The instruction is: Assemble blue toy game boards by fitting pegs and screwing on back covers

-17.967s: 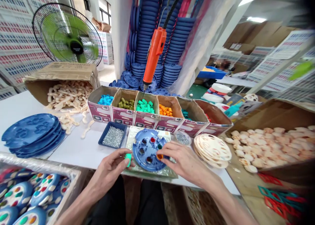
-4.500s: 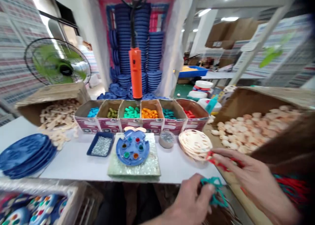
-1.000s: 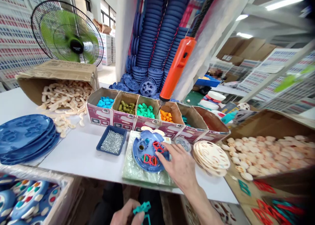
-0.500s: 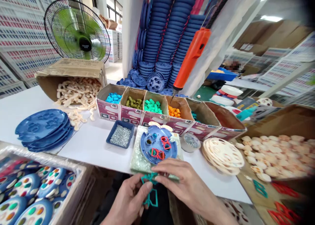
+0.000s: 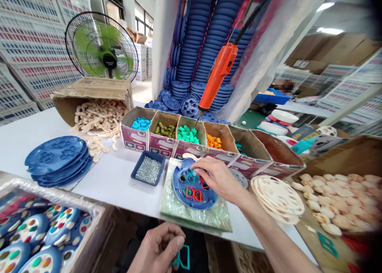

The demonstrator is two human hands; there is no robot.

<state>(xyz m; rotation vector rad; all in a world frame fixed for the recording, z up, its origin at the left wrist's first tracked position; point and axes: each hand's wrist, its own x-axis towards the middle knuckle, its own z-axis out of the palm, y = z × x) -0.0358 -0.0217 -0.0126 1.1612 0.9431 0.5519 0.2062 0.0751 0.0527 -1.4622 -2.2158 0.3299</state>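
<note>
Below the table edge, my left hand (image 5: 161, 247) is closed around a teal plastic frame piece (image 5: 186, 257), and part of the piece hangs beneath the fingers. My right hand (image 5: 217, 176) reaches over a round blue plastic shell (image 5: 195, 203). Its fingertips pinch or press another teal frame piece (image 5: 190, 177) at the shell's upper middle. Red frame pieces (image 5: 193, 194) sit in the shell around coloured caps, one partly hidden by my right hand. The shell rests on a plastic-wrapped pad (image 5: 197, 219), with a cream curved piece (image 5: 190, 156) at its far edge.
An orange electric screwdriver (image 5: 217, 76) hangs over cardboard bins (image 5: 161, 145) of coloured caps. A tray of screws (image 5: 148, 169) lies left of the pad, cream discs (image 5: 277, 197) right. Blue shells (image 5: 56, 157) are stacked left; a crate (image 5: 89, 225) of assembled toys stands in front.
My right hand has moved forward from beside my left hand to the blue shell, bringing a teal piece onto it. My left hand keeps the other teal piece, slightly lower. The view has shifted somewhat.
</note>
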